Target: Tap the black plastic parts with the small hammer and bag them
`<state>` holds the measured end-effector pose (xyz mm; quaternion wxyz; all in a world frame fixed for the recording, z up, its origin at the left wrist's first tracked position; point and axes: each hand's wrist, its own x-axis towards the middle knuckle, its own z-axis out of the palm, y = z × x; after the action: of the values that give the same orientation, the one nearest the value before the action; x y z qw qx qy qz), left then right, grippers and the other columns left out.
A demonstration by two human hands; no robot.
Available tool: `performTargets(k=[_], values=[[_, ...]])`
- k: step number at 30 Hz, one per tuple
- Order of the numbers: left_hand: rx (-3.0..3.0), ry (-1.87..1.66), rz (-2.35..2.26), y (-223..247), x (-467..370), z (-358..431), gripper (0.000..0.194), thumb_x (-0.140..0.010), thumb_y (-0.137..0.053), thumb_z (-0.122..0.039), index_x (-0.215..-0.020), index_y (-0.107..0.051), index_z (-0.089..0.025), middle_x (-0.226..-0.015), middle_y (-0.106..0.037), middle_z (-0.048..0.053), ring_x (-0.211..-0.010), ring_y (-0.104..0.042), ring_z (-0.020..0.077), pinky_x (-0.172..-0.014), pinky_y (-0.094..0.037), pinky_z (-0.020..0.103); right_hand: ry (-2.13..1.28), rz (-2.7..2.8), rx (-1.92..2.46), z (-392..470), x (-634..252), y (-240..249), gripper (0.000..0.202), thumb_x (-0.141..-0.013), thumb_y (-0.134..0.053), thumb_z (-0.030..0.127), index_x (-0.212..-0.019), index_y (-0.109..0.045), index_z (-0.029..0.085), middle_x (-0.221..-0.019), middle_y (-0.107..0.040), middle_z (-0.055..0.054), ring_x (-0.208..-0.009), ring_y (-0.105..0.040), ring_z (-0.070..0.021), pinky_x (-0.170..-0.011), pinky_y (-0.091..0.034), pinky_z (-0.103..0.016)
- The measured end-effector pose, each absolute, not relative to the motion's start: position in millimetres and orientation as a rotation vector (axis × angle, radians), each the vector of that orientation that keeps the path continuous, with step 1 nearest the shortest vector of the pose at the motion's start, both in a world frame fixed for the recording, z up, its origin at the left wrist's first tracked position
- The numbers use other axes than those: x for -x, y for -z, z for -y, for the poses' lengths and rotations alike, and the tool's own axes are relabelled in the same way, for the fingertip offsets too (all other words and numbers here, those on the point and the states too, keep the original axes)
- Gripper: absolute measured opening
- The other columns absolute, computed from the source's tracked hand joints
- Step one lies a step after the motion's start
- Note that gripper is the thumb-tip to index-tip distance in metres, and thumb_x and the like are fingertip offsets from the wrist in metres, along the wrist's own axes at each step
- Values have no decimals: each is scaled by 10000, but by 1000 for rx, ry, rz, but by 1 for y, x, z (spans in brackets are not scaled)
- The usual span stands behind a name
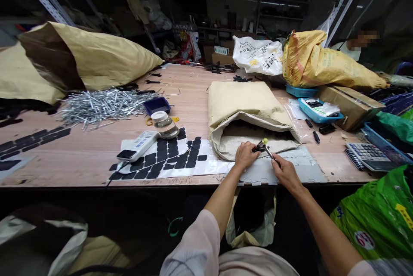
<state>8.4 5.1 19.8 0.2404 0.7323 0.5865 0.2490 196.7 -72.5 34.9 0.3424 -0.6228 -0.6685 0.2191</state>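
My left hand (246,154) is closed on a small black part (257,147) in front of the open sack. A yellow-green bit (265,141) shows beside that part; whether it is attached I cannot tell. My right hand (286,173) grips a slim metal rod (268,151), its tip up against the black part. The rod's lower end is hidden in my fingers. Just behind both hands lies a beige paper sack (247,97), its mouth open toward me and dark inside. Beneath my hands is a grey-white sheet (290,166) at the table's front edge.
Left of the sack are sheets of black stickers (161,153), a white device (139,146), a glass jar (165,125), a blue tray (156,105) and piled metal rods (106,106). A calculator (371,155) and blue basket (319,110) stand right. A person sits far right.
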Motion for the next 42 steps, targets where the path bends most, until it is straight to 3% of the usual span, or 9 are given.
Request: performTargets(k=[5,9,16,23,26,31,35,39,42], values=[[-2013,-711,-1605,-19,-9,-4,218,-834,-699,-328,-1032,-772,-273,-1022,-684,27,-1051,-564,231,-942,-455,341,-819,1550,1612,59,-206,-34,494,-879,-550,462,-1255,-704,182,-716,-680,-19,-570,-602,-169,-531,-490,-272],[-2011,-758,-1615,-17,-9,-1,200,-810,-717,-326,-995,-770,-269,-968,-680,23,-1005,-571,223,-918,-466,337,-1066,1347,1562,36,-220,-35,572,-804,-617,513,-1270,-658,183,-652,-575,42,-421,-441,-102,-350,-347,-215],[-2045,-860,-1551,-15,-4,-2,155,-808,-728,-309,-945,-756,-242,-912,-671,25,-945,-578,209,-867,-479,331,-1254,1113,1431,12,-239,-23,583,-679,-720,537,-1119,-655,161,-593,-558,54,-398,-409,-83,-313,-327,-196],[-2381,-1241,-1091,-24,17,81,192,-805,-719,-337,-966,-722,-233,-970,-653,62,-927,-591,211,-869,-474,385,-1264,1101,1398,12,-238,-24,475,-703,-709,494,-1050,-657,173,-570,-558,60,-385,-407,-77,-307,-326,-187],[-2517,-1097,-982,-8,27,134,215,-837,-686,-341,-1041,-721,-281,-1014,-666,68,-953,-597,228,-887,-484,415,-1257,1112,1399,11,-238,-25,452,-720,-695,495,-1033,-657,172,-570,-558,62,-385,-407,-71,-309,-329,-181],[-2507,-838,-1211,15,22,173,352,-821,-705,-371,-1172,-701,-345,-1159,-669,85,-1133,-573,300,-1016,-455,495,-1250,1136,1398,13,-237,-24,446,-744,-686,507,-1037,-660,172,-576,-553,66,-384,-404,-65,-309,-328,-172],[-2390,-816,-1315,-8,4,127,351,-868,-647,-424,-1193,-704,-303,-1152,-676,102,-1114,-588,288,-1028,-444,469,-1267,1143,1394,14,-235,-26,454,-735,-694,516,-1031,-658,174,-575,-548,69,-383,-403,-64,-307,-330,-172],[-2121,-1038,-1651,-40,-15,24,279,-934,-544,-320,-1131,-714,-218,-1091,-689,99,-1071,-606,237,-1023,-448,386,-1272,1130,1402,13,-236,-25,455,-740,-696,512,-1045,-659,176,-582,-557,66,-381,-409,-68,-306,-333,-178],[-1890,-966,-1911,-47,-27,-48,279,-932,-528,-283,-1104,-722,-180,-1116,-702,115,-1079,-629,242,-1001,-462,364,-1265,1114,1405,11,-237,-21,472,-743,-686,504,-1076,-653,171,-577,-560,66,-377,-412,-75,-300,-336,-183]])
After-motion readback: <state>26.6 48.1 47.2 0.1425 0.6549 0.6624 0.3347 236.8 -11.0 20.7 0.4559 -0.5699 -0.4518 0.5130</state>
